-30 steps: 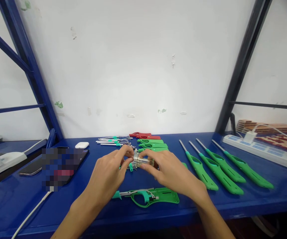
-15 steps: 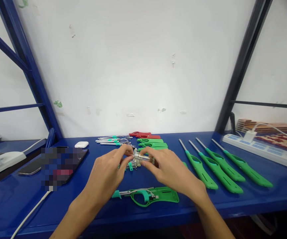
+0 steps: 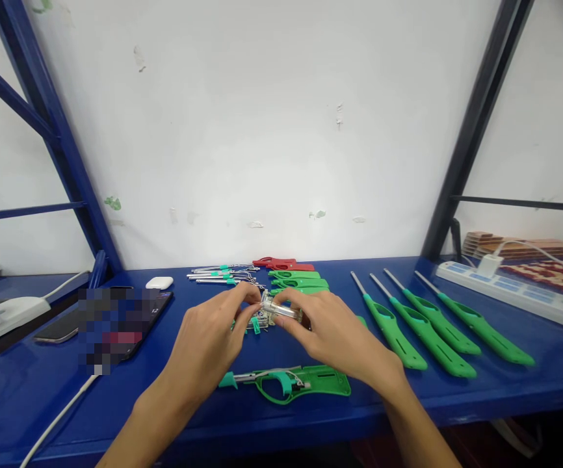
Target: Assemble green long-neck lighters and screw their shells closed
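Over the middle of the table, my right hand (image 3: pixel 327 322) grips a clear plastic lighter fuel tank (image 3: pixel 285 312) between thumb and fingers. My left hand (image 3: pixel 220 323) pinches the tank's left end, where small fittings show; the fingertips partly cover them. Beneath the hands, some teal and metal lighter parts (image 3: pixel 256 326) lie partly hidden. Nearer the front edge rests an open green lighter half-shell (image 3: pixel 325 381). It carries a metal rod, a teal trigger (image 3: pixel 281 382) and a thin tube or wire.
Behind my hands lie several metal rods (image 3: pixel 213 276), green shells (image 3: pixel 296 283) and red shells (image 3: pixel 284 264). Several assembled green lighters (image 3: pixel 437 328) lie on the right, before a power strip (image 3: pixel 515 296). Phones (image 3: pixel 147 322), a white case (image 3: pixel 159 283) and a cable (image 3: pixel 62 416) are on the left.
The tank has tilted very slightly in my fingers. Both hands keep nearly the same place and grip.
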The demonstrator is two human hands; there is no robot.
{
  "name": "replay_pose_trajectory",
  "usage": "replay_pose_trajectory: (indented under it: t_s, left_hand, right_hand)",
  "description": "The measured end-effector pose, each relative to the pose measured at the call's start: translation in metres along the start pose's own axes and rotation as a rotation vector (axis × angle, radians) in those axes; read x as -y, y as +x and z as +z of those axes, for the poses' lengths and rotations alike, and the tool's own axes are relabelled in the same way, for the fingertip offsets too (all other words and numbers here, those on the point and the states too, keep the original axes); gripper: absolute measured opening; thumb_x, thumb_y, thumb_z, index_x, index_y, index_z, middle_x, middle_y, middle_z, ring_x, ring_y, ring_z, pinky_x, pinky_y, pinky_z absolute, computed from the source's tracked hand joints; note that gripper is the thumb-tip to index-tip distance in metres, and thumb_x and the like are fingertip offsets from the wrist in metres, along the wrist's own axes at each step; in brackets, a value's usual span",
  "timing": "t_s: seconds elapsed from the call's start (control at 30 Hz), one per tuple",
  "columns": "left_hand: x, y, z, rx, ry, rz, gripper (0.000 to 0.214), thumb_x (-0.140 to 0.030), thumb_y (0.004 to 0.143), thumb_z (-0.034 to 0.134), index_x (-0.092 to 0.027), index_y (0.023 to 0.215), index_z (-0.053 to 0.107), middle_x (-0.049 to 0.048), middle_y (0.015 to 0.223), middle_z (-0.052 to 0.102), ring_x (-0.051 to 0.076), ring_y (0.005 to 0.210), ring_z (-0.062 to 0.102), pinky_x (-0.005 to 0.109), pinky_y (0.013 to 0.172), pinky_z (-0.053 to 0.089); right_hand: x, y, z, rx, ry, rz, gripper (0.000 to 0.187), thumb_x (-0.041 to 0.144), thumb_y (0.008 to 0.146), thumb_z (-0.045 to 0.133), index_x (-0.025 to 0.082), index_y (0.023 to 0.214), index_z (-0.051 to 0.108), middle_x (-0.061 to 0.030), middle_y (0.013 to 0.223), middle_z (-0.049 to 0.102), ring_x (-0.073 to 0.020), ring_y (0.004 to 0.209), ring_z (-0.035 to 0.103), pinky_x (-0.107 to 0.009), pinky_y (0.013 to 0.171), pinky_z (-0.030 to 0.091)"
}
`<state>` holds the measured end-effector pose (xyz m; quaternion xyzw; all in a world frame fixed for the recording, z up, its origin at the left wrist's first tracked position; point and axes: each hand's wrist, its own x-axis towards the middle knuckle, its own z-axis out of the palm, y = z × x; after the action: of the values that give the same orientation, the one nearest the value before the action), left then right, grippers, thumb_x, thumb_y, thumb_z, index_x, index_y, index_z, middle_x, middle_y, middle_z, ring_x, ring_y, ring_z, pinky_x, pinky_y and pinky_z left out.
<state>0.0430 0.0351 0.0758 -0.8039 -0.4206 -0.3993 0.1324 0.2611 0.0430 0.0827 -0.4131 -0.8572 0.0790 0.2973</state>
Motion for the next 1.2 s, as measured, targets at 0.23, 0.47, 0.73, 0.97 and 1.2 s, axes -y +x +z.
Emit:
replay_pose_trajectory:
  t_s: [0.23, 0.47, 0.73, 0.97, 1.2]
  left_hand:
    - [0.0042, -0.0033, 0.0024, -0.023, -0.054, 0.004, 0.021, -0.008, 0.101, 0.046, -0.026, 0.09, 0.049, -0.0043, 0.08, 0.066, 0.014, 0.06, 0.058, 0.024, 0.059, 0.043]
    - [0.002, -0.0013, 0.0025, 0.016, -0.047, 0.035, 0.031, 0.003, 0.09, 0.035, -0.027, 0.081, 0.032, -0.0024, 0.079, 0.051, 0.017, 0.068, 0.053, 0.028, 0.064, 0.043]
    - [0.0037, -0.0029, 0.0042, 0.022, -0.03, 0.019, 0.031, 0.002, 0.089, 0.036, -0.027, 0.082, 0.031, -0.0019, 0.079, 0.053, 0.018, 0.071, 0.054, 0.028, 0.065, 0.044]
    - [0.0032, -0.0028, 0.0034, 0.027, -0.017, 0.02, 0.031, -0.002, 0.094, 0.04, -0.027, 0.081, 0.03, -0.0015, 0.08, 0.054, 0.018, 0.072, 0.055, 0.029, 0.067, 0.047]
    - [0.0031, -0.0044, 0.0042, 0.036, 0.003, 0.03, 0.032, -0.006, 0.1, 0.04, -0.028, 0.08, 0.028, -0.0013, 0.08, 0.053, 0.019, 0.072, 0.055, 0.03, 0.066, 0.046]
  right_hand:
    - [-0.0009, -0.0005, 0.0006, -0.007, -0.041, -0.058, 0.023, 0.037, 0.113, 0.051, 0.026, 0.121, 0.069, 0.0008, 0.082, 0.077, -0.0196, 0.071, 0.068, -0.032, 0.067, 0.039]
    - [-0.0015, 0.0003, 0.0074, -0.074, -0.06, -0.1, 0.032, 0.033, 0.114, 0.05, 0.023, 0.136, 0.07, -0.008, 0.123, 0.081, -0.0287, 0.114, 0.075, -0.042, 0.099, 0.053]
    - [0.0014, -0.0007, 0.0058, -0.116, -0.041, -0.115, 0.028, 0.031, 0.111, 0.056, 0.025, 0.133, 0.073, -0.0047, 0.124, 0.082, -0.027, 0.113, 0.077, -0.039, 0.098, 0.057]
    - [0.0027, -0.0009, 0.0056, -0.138, -0.04, -0.097, 0.028, 0.032, 0.111, 0.056, 0.025, 0.131, 0.074, -0.0044, 0.12, 0.083, -0.027, 0.109, 0.078, -0.038, 0.094, 0.057]
    - [0.0038, -0.0004, 0.0063, -0.14, -0.041, -0.086, 0.026, 0.032, 0.111, 0.057, 0.025, 0.129, 0.074, -0.0034, 0.116, 0.084, -0.0268, 0.105, 0.079, -0.037, 0.088, 0.056]
